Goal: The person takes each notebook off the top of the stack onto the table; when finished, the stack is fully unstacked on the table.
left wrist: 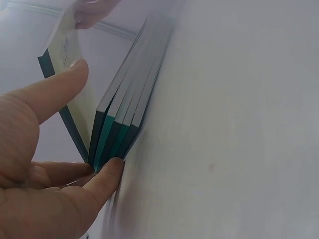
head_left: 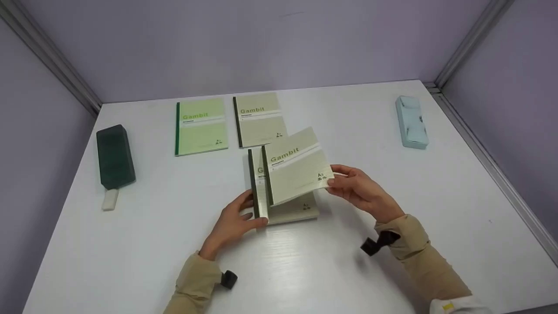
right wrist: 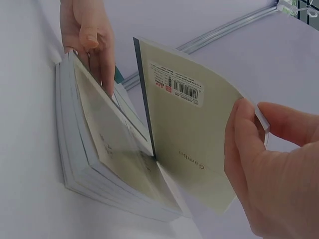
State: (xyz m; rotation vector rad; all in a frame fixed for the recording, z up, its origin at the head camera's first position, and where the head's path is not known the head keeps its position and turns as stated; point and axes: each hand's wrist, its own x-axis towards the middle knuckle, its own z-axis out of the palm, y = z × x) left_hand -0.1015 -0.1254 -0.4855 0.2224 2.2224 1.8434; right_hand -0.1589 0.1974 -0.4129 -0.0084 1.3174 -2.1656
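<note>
My right hand (head_left: 359, 189) pinches a beige Gambit notebook (head_left: 296, 168) by its lower right corner, thumb on the front cover. The notebook is tilted up over a stack of several notebooks (head_left: 292, 213), its dark spine side lowest. Its back cover (right wrist: 184, 119), with a barcode label, faces the right wrist view. At the stack's left side, my left hand (head_left: 235, 222) touches the spines with its fingertips. Its thumb (left wrist: 65, 89) stands straight and away from the spines in the left wrist view. Dark and green spines (left wrist: 112, 134) alternate there.
Behind the stack lie a green notebook (head_left: 202, 135) and another beige notebook (head_left: 257, 128). A dark green case (head_left: 115, 157) with a white tab (head_left: 110, 199) is at the left. Far right is a light blue case (head_left: 412, 122). Walls border the white table (head_left: 174, 183).
</note>
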